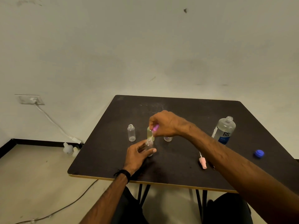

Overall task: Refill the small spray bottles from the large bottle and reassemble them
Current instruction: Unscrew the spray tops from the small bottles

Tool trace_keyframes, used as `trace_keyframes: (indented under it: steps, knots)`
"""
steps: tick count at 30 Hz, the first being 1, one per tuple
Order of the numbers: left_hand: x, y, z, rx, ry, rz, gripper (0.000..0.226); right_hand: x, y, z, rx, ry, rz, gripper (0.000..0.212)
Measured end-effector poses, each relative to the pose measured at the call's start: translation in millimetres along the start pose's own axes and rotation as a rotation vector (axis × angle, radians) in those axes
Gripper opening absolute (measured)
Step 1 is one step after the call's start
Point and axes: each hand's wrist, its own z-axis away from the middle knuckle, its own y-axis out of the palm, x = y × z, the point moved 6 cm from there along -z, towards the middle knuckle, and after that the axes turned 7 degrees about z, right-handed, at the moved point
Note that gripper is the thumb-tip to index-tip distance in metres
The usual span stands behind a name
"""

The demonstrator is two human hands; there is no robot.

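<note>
The small clear spray bottle (pixel 149 147) stands upright near the middle of the dark table (pixel 178 110), and the left hand (pixel 139 155) steadies it, thumb and fingers curled round its body. Just above its open neck the right hand (pixel 164 124) pinches a purple spray head (pixel 155 127) between fingertips and thumb, its thin dip tube (pixel 151 137) slanting down so the tip sits at or just inside the mouth; whether it has entered cannot be told. The step in hand looks like reassembly of this bottle: the next move calls for feeding the tube straight down, seating the head on the neck and turning it tight while the left hand keeps the bottle from tipping. Just behind stand a yellowish small bottle (pixel 150 135), an open clear bottle (pixel 131 133) to its left and a purplish one (pixel 168 139) to the right, mostly hidden by the right wrist. A pink spray head (pixel 202 162) lies nearer on the right. Farther right stands the large bottle (pixel 224 130), uncapped, with its blue cap (pixel 259 153) lying near the right edge. On the floor to the left a cable runs from a wall socket (pixel 30 99).
</note>
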Motion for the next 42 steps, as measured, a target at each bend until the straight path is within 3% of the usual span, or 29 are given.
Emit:
trace_keyframes:
  steps: [6, 10, 12, 16, 22, 42]
  knots:
    - [0.4, -1.1, 0.5, -0.02, 0.014, 0.01, 0.051, -48.4, -37.1, 83.4, -0.445, 0.211, -0.068, 0.016]
    - [2.8, -1.2, 1.3, -0.037, 0.022, 0.019, 0.049, -71.0, 7.6, 140.2, -0.699, 0.439, -0.174, 0.019]
    - [2.5, -1.0, 1.1, -0.03, 0.026, 0.004, 0.05, -75.3, 50.3, 156.3, -0.693, 0.542, -0.233, 0.018]
    - [4.1, -1.0, 0.4, -0.023, 0.013, -0.012, 0.05, -71.3, 131.3, 169.1, -0.517, 0.674, -0.287, 0.017]
    - [3.2, -0.9, 0.8, -0.018, -0.005, -0.004, 0.048, -79.3, 165.8, 158.2, -0.38, 0.758, -0.293, 0.018]
    - [3.3, -1.6, 0.0, 0.001, -0.007, -0.039, 0.052, -91.7, 149.4, 142.4, -0.569, 0.802, -0.241, 0.032]
